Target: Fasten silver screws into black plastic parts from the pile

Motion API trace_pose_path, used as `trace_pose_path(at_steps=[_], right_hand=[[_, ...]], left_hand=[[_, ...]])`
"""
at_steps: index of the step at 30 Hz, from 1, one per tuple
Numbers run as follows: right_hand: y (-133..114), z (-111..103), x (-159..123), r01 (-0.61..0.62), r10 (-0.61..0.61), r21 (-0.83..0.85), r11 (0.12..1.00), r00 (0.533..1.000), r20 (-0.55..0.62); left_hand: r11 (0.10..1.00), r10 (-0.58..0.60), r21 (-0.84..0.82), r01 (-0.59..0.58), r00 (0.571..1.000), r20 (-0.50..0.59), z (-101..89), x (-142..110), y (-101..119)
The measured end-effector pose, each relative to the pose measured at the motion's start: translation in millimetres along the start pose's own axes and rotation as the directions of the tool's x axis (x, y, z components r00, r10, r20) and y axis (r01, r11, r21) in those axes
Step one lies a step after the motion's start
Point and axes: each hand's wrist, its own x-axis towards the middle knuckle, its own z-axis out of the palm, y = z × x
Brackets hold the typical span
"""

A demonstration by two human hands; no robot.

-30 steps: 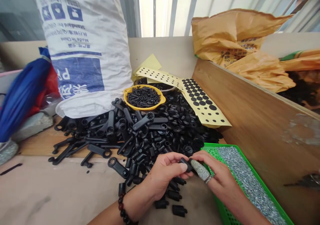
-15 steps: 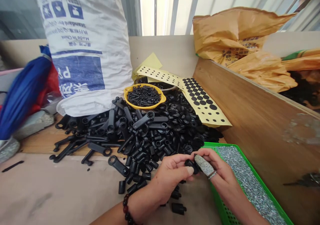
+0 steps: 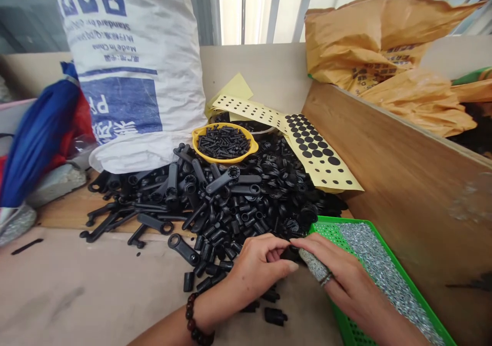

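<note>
My left hand (image 3: 265, 261), with a dark bead bracelet at the wrist, is closed, its fingers curled and thumb stretched forward. Fingertip to fingertip with it is my right hand (image 3: 340, 266), also closed, a grey speckled wrap round its thumb. Between the hands shows a small black plastic part (image 3: 291, 253), mostly hidden by the fingers; its exact shape cannot be made out. Just beyond lies a pile of black plastic pieces: short cylinders (image 3: 188, 281), crank-shaped arms (image 3: 183, 249) and round caps (image 3: 284, 174).
A green basket (image 3: 374, 228) of small metal pieces stands under my right forearm. Behind the pile are a yellow bowl (image 3: 254, 147) of black screw-like pieces, a dotted sticker sheet (image 3: 317, 174) and a white sack (image 3: 169, 38). A wooden partition (image 3: 384, 141) runs along the right, with an orange bag (image 3: 346, 43) behind.
The black part that showed between my fingers is now mostly covered. My right fingers have come over the top and the right hand has turned more palm-down. The view has shifted slightly.
</note>
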Motion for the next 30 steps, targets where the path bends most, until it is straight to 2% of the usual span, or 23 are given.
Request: trace_pose_path(at_steps=[2,6,9,11,14,16,18,23,28,30], right_hand=[[1,5,-5,0.042,-0.041,-0.05,0.998,0.999,0.016],[8,15,-19,0.05,-0.038,-0.107,0.993,0.994,0.106],[8,13,-19,0.052,-0.027,-0.12,0.991,0.979,0.203],[6,7,-14,0.021,0.006,-0.13,0.991,0.979,0.202],[1,-2,-7,-0.094,0.114,-0.114,0.989,0.977,0.18],[0,-6,-7,-0.149,0.161,-0.073,0.986,0.968,0.194],[0,-6,-11,-0.145,0.151,-0.045,0.988,0.97,0.192],[3,1,-24,-0.058,0.069,-0.115,0.992,0.993,0.097],[2,7,-24,0.076,-0.045,-0.244,0.967,0.99,0.13],[1,9,-23,0.089,-0.055,-0.261,0.961,0.989,0.134]], left_hand=[[0.998,0.047,0.051,-0.048,0.999,0.02,-2.0,-1,1],[0.94,0.226,0.24,-0.241,0.97,0.088,-3.8,-7,0],[0.89,0.261,0.354,-0.289,0.957,0.124,-4.3,-9,-3],[0.93,0.226,0.268,-0.25,0.967,0.119,-4.6,-9,-4],[0.999,0.042,-0.005,-0.041,0.993,0.107,-5.1,-7,-5],[0.983,-0.077,-0.157,0.097,0.989,0.13,-5.2,-7,-5],[0.96,-0.118,-0.236,0.15,0.982,0.144,-5.3,-8,-6],[0.978,-0.116,-0.157,0.137,0.984,0.137,-6.2,-8,-5],[1.0,0.01,0.022,-0.013,0.991,0.133,-7.9,-9,-1],[0.995,0.055,0.072,-0.065,0.989,0.135,-8.9,-11,0]])
